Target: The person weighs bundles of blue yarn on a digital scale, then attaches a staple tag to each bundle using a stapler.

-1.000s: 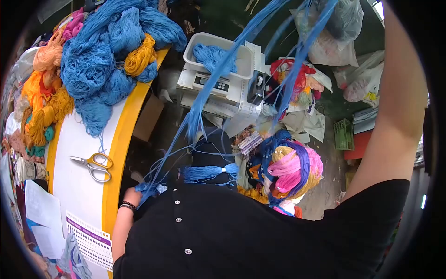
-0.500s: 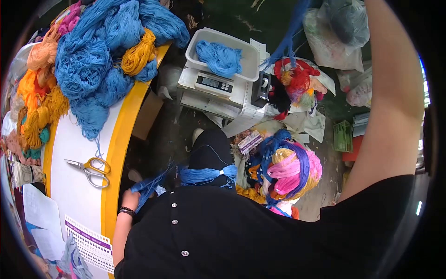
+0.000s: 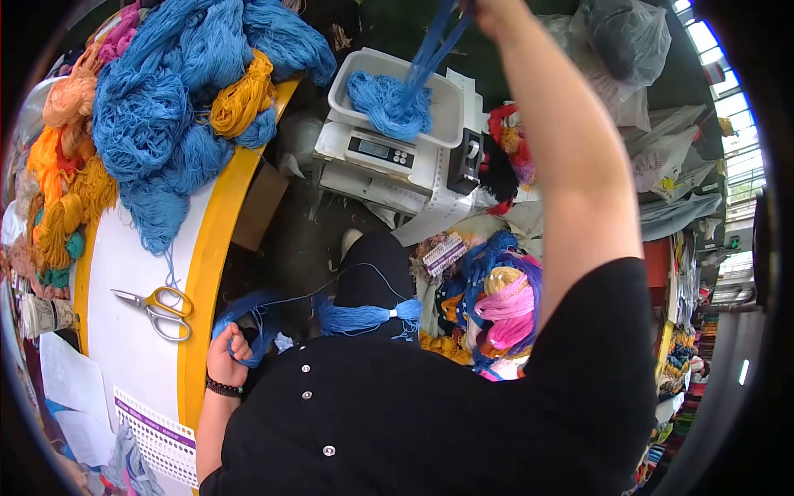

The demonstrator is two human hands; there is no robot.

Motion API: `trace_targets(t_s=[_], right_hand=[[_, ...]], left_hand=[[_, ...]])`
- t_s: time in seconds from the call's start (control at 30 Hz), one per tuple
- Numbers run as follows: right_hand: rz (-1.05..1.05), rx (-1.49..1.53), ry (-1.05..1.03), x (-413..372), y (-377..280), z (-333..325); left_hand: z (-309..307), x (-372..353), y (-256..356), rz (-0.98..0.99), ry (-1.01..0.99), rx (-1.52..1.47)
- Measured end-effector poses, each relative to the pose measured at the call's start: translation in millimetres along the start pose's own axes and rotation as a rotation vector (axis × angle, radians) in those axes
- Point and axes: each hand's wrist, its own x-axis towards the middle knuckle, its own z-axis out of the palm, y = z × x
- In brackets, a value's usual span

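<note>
My left hand point(image 3: 229, 357) is closed around a loose bundle of blue yarn point(image 3: 263, 326) beside the table edge. My raised right hand point(image 3: 495, 15), partly cut off by the top of the view, grips a blue yarn hank point(image 3: 434, 45). The hank's lower end hangs into a white tray point(image 3: 451, 95), over the blue yarn point(image 3: 385, 103) inside. The tray rests on a digital scale point(image 3: 380, 153). Across my lap lies a blue yarn bundle point(image 3: 356, 316) with a white band around it. A thin strand curves above it.
Scissors point(image 3: 157, 310) with yellow and grey handles lie on the curved white table point(image 3: 124, 256). Heaped blue yarn point(image 3: 145, 116) and orange yarn point(image 3: 58, 165) cover its far end. A black device point(image 3: 467, 161) stands beside the scale. Multicoloured hanks point(image 3: 504, 306) are piled to my right.
My right arm has swung leftward, bringing the hanging blue hank over the tray, its end now in it. My left hand has risen slightly with its yarn.
</note>
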Motion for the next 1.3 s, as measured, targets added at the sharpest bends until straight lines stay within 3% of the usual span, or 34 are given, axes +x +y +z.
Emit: trace_targets(t_s=[0.03,0.1,0.13,0.27,0.33,0.5,0.57,0.6,0.67,0.77,0.83,0.9,1.03,1.1,1.17,1.3], right_hand=[[-0.342,-0.478,0.444,-7.5,42.1,36.8],[-0.469,-1.006,0.264,8.1,132.8,-4.3],[-0.499,-1.070,0.236,3.0,163.3,-4.0],[-0.723,-1.584,0.368,-49.2,264.9,16.9],[-0.833,-1.672,0.417,-70.2,287.2,24.7],[-0.903,-1.560,0.577,-113.5,283.3,33.2],[-0.829,-1.405,0.641,-140.7,278.7,25.7],[-0.585,-1.190,0.719,-158.7,277.9,26.3],[-0.424,-1.229,0.779,-181.3,295.7,-10.2],[-0.101,-1.511,0.786,-215.8,342.1,-44.5],[-0.067,-1.696,0.762,-228.4,372.1,-54.8],[-0.211,-1.666,0.796,-235.5,392.1,-56.2],[-0.305,-1.567,0.864,-231.0,407.9,-47.0],[-0.355,-1.539,0.825,-229.3,398.8,-43.9],[-0.511,-1.697,0.894,-224.3,378.3,-32.7],[-0.563,-1.597,0.993,-197.6,383.2,-63.2]], left_hand=[[4.3,-0.7,1.2,-0.016,-0.002,0.012],[11.4,-2.5,3.3,-0.028,-0.007,0.026],[14.4,-3.7,4.1,-0.038,-0.008,0.040],[22.9,-11.2,11.5,-0.057,-0.034,0.028],[27.3,-12.0,12.1,-0.081,-0.046,0.029],[35.2,-9.6,9.9,-0.080,-0.064,0.062],[35.3,-10.5,8.5,-0.094,-0.089,0.063],[34.3,-10.4,7.7,-0.087,-0.098,0.063],[29.4,-10.5,4.7,-0.079,-0.105,0.049],[28.3,-12.1,1.4,-0.098,-0.025,0.049],[29.1,-12.1,-0.4,-0.103,-0.026,0.060],[30.4,-12.9,-2.0,-0.097,-0.018,0.080],[37.7,-17.2,-4.2,-0.077,-0.007,0.131],[38.7,-16.9,-5.9,-0.066,-0.031,0.136],[41.6,-17.5,-7.7,-0.062,-0.021,0.149],[44.7,-15.9,-8.6,-0.065,-0.012,0.165]])
